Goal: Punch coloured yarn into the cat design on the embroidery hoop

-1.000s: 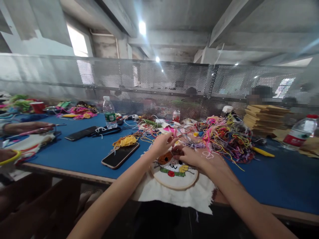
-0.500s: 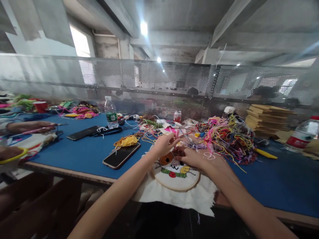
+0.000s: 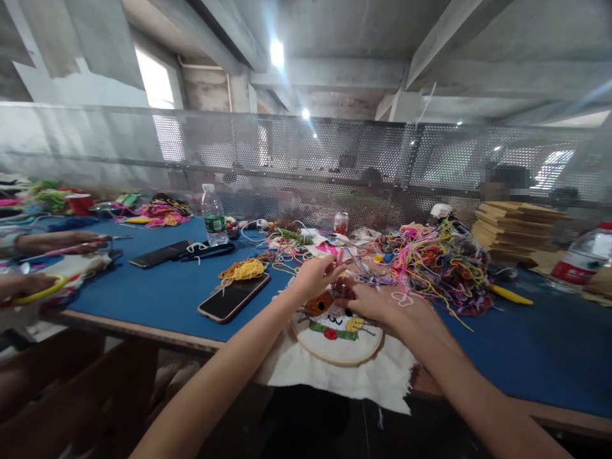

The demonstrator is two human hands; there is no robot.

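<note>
An embroidery hoop (image 3: pixel 335 362) holds white cloth (image 3: pixel 377 389) at the table's front edge, stitched with a cat's face, a green collar and a red flower. Over the hoop's upper left part is my left hand (image 3: pixel 315 278), its fingers drawn together around a small pink item too small to name. My right hand (image 3: pixel 361 298) is bent over the upper right of the stitching, fingertips curled inward near the left ones. What it grips, if anything, is hidden. Loose threads lie just beyond both hands.
A phone (image 3: pixel 232 303) with yellow yarn (image 3: pixel 245 270) lies left of the hoop. Behind it stands a water bottle (image 3: pixel 213 223). A tangled yarn pile (image 3: pixel 435 268), yellow scissors or tool (image 3: pixel 511 294) and large bottle (image 3: pixel 576 264) are right. Another person's hands (image 3: pixel 62 242) work at far left.
My hands have barely moved. At far left, the other person's hand with the yellow-handled tool has shifted right and slightly up.
</note>
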